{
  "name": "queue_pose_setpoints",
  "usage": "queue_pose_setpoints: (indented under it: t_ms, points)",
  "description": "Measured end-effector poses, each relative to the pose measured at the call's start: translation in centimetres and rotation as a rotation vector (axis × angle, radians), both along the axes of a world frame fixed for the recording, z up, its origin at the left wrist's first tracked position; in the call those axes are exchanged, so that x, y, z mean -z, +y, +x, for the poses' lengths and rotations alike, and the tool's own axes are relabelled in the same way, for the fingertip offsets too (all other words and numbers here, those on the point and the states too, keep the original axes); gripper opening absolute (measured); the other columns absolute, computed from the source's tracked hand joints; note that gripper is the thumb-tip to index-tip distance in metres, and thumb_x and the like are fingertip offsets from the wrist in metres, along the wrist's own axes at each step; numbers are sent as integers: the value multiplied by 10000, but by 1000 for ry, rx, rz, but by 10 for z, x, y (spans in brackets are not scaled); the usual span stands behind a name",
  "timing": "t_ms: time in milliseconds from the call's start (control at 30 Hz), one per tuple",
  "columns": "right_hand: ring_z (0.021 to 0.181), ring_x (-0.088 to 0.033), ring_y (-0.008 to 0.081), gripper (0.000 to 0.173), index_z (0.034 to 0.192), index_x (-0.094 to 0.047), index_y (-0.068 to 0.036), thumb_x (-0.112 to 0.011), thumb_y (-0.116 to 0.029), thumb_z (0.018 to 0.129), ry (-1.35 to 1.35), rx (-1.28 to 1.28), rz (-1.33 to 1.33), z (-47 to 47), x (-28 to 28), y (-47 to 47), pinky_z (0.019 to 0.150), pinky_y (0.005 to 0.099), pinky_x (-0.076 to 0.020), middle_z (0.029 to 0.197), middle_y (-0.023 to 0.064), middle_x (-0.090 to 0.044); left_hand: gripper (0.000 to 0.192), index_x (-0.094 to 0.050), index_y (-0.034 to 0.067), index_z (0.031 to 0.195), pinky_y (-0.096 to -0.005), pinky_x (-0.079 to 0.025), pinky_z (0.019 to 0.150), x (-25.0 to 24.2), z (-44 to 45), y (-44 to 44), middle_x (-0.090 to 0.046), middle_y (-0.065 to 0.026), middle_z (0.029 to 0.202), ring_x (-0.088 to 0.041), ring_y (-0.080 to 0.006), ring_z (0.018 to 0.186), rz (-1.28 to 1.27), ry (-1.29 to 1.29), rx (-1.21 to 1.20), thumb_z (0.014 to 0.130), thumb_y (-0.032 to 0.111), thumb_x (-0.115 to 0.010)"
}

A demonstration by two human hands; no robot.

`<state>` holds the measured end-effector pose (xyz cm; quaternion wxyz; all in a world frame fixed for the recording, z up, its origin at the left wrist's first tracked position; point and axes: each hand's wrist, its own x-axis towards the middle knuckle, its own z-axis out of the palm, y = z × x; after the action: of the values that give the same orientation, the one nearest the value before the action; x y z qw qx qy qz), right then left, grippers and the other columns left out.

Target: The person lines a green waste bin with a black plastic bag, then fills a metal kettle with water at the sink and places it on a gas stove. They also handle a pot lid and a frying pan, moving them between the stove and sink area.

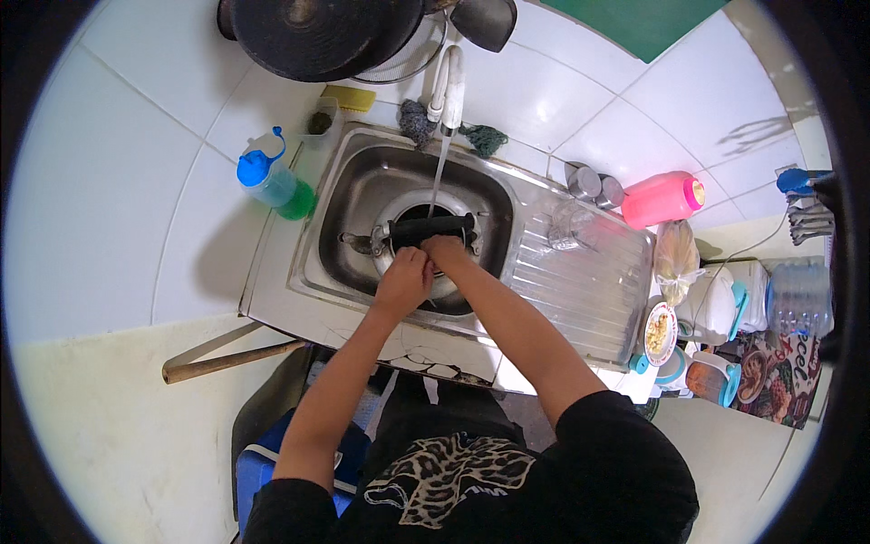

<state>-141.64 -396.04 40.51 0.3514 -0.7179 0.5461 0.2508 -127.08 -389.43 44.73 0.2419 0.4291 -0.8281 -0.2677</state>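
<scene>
A metal kettle with a black handle and a spout pointing left stands in the stainless steel sink. Water runs from the white faucet into its round opening. My left hand is at the kettle's near rim, below the handle, its fingers curled. My right hand touches it and reaches under the handle at the opening. Whether either hand grips anything is hidden by the fingers and the handle.
Left of the sink stands a blue-capped squeeze bottle with green liquid. A clear glass, metal canisters and a pink bottle stand around the ridged drainboard. A blackened pan hangs above.
</scene>
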Motion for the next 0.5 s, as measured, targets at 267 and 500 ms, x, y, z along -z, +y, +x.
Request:
queue_pose_setpoints:
  t_ms: [267, 500]
  points:
    - [1262, -567, 291, 388, 1263, -652, -80, -561, -206, 907, 153, -68, -272, -10, 25, 17, 1024, 470, -459, 1347, 175, -596, 409, -639, 31, 1239, -423, -443, 1053, 50, -36, -73, -603, -225, 1284, -543, -340, 1248, 524, -920, 247, 859, 172, -583]
    - [1299, -529, 307, 469, 1303, -633, -114, -622, -317, 881, 85, 77, -237, 6, 129, -24, 1075, 442, -424, 1425, 127, -546, 353, -698, 67, 1186, -442, -459, 1037, 78, -45, -90, -612, -202, 1310, -587, -363, 1202, 650, -986, 237, 892, 210, -567]
